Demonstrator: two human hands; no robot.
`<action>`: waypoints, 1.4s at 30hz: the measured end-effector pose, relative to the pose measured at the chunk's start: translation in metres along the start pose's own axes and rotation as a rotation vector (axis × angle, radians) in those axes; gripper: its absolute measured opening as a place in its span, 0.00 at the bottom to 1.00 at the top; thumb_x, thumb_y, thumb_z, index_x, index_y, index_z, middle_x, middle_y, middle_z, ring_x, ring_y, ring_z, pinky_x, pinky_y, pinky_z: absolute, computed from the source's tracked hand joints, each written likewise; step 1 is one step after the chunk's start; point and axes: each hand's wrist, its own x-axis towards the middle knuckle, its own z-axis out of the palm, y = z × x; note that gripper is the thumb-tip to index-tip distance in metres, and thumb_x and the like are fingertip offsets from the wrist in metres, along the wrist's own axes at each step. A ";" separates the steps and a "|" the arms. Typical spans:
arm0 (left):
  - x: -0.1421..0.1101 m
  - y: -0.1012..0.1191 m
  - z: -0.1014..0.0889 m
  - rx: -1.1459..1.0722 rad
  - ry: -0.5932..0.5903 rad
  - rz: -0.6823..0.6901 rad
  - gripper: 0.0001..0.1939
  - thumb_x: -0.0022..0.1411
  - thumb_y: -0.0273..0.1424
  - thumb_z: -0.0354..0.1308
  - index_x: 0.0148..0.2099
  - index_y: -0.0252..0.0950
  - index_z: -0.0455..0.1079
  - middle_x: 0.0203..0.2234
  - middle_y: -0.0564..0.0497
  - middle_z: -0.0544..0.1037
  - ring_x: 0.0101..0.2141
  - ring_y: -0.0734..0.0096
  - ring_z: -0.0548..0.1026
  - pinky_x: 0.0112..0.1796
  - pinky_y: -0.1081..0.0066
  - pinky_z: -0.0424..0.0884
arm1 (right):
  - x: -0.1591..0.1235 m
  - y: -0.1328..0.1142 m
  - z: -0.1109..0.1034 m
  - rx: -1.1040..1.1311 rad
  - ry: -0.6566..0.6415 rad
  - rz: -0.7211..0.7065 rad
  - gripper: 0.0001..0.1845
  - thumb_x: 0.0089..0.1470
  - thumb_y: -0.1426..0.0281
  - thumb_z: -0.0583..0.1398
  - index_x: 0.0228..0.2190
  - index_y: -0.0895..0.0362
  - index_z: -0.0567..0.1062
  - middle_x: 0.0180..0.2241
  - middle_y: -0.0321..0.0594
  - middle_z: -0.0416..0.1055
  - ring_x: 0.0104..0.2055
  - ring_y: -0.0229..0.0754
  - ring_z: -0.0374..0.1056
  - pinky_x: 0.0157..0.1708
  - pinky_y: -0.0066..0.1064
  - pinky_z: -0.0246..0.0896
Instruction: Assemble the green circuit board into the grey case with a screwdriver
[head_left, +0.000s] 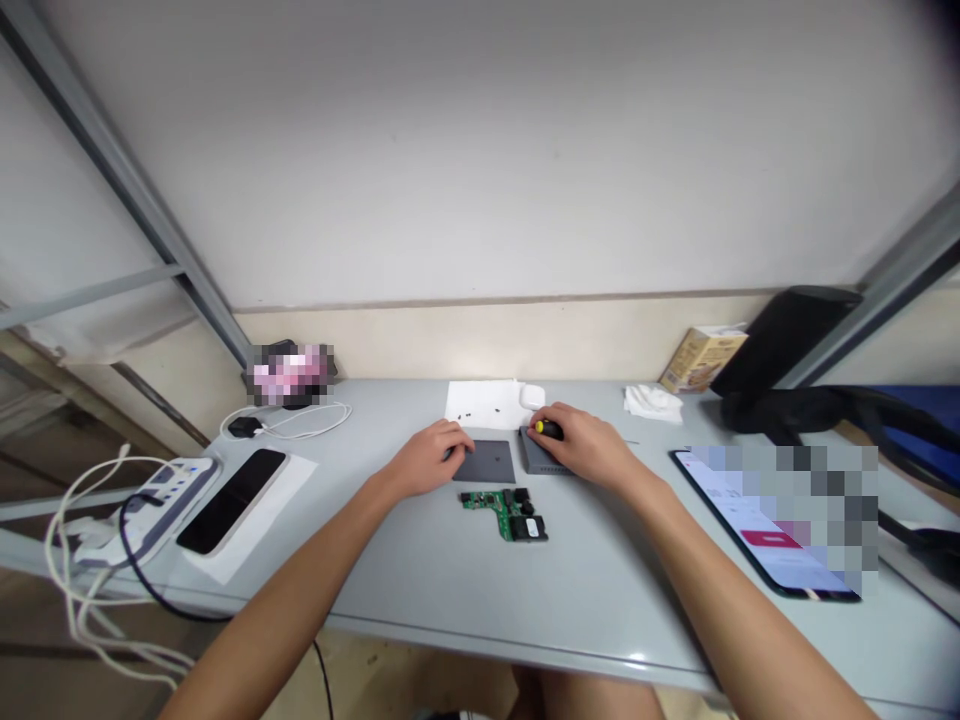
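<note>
My right hand point(589, 445) is closed around a screwdriver point(550, 429) with a black and yellow handle. Its thin shaft seems to stick out to the right past the hand. Under that hand lies a dark grey box-shaped casing point(544, 464), partly covered by the fingers. My left hand point(429, 460) has its fingers curled at the left edge of a flat dark grey panel point(486, 462); a dark bit shows at the fingertips, too small to name. Nearer to me lies a green circuit board point(512, 514) with black components.
Several tiny dark screws point(468, 415) lie on white paper point(484, 400), beside a white earbud case point(532, 397). On the left are a phone point(236, 500) and a power strip point(150, 510) with cables. A tablet point(765, 530), tissue point(652, 402) and carton point(701, 358) sit right.
</note>
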 end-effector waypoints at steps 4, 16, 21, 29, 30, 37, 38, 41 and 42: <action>0.000 0.001 -0.001 -0.010 0.004 0.004 0.14 0.69 0.23 0.50 0.42 0.39 0.77 0.39 0.48 0.81 0.42 0.64 0.77 0.46 0.64 0.74 | 0.000 0.000 0.000 0.001 0.008 0.001 0.13 0.66 0.60 0.57 0.43 0.48 0.80 0.48 0.40 0.79 0.45 0.47 0.76 0.34 0.32 0.59; 0.000 -0.001 0.001 -0.030 0.000 -0.023 0.14 0.69 0.23 0.50 0.42 0.39 0.78 0.39 0.48 0.80 0.42 0.63 0.77 0.46 0.64 0.73 | 0.000 -0.002 -0.001 -0.010 0.009 -0.003 0.13 0.66 0.60 0.57 0.42 0.48 0.80 0.47 0.41 0.79 0.44 0.47 0.76 0.33 0.32 0.59; 0.000 0.000 0.001 -0.029 0.000 -0.017 0.14 0.69 0.23 0.51 0.42 0.39 0.78 0.38 0.48 0.80 0.42 0.63 0.77 0.47 0.64 0.73 | -0.001 -0.005 -0.004 -0.017 0.003 0.010 0.11 0.66 0.61 0.57 0.41 0.48 0.80 0.47 0.40 0.79 0.44 0.47 0.76 0.34 0.31 0.59; 0.000 -0.001 0.001 -0.036 0.005 -0.012 0.14 0.69 0.23 0.50 0.42 0.39 0.77 0.38 0.48 0.80 0.43 0.63 0.77 0.46 0.65 0.73 | -0.001 -0.003 -0.001 -0.004 0.008 -0.001 0.12 0.66 0.60 0.57 0.42 0.48 0.80 0.48 0.40 0.79 0.45 0.48 0.76 0.34 0.32 0.59; 0.000 -0.001 0.001 -0.037 0.006 -0.013 0.14 0.69 0.23 0.50 0.42 0.39 0.77 0.38 0.48 0.80 0.43 0.63 0.77 0.47 0.65 0.73 | -0.001 -0.003 -0.001 -0.004 0.009 -0.002 0.12 0.66 0.60 0.57 0.42 0.48 0.80 0.48 0.40 0.79 0.45 0.48 0.76 0.34 0.32 0.59; 0.000 0.000 0.001 -0.031 0.008 -0.018 0.14 0.69 0.24 0.50 0.42 0.39 0.78 0.38 0.48 0.80 0.43 0.63 0.77 0.47 0.64 0.74 | 0.000 -0.003 -0.001 -0.014 0.004 0.007 0.12 0.66 0.60 0.56 0.41 0.48 0.80 0.47 0.40 0.79 0.45 0.48 0.76 0.34 0.32 0.59; 0.000 0.000 0.001 -0.032 0.007 -0.020 0.14 0.69 0.24 0.50 0.42 0.40 0.78 0.39 0.48 0.81 0.43 0.63 0.77 0.46 0.64 0.74 | 0.000 -0.003 -0.001 -0.015 0.002 0.009 0.12 0.66 0.60 0.56 0.42 0.48 0.80 0.48 0.40 0.79 0.45 0.48 0.76 0.34 0.32 0.59; 0.000 -0.001 0.002 -0.035 0.008 -0.020 0.14 0.69 0.24 0.51 0.42 0.39 0.78 0.39 0.48 0.81 0.43 0.63 0.77 0.46 0.64 0.74 | 0.000 -0.002 -0.001 -0.013 -0.010 0.011 0.13 0.66 0.59 0.56 0.43 0.48 0.79 0.48 0.40 0.79 0.46 0.48 0.76 0.35 0.33 0.60; 0.000 -0.001 0.002 -0.034 0.009 -0.018 0.14 0.69 0.24 0.51 0.42 0.39 0.78 0.39 0.48 0.80 0.43 0.63 0.77 0.46 0.64 0.74 | 0.000 -0.002 -0.001 -0.012 -0.012 0.011 0.13 0.67 0.59 0.56 0.43 0.48 0.79 0.48 0.40 0.79 0.46 0.48 0.76 0.35 0.33 0.60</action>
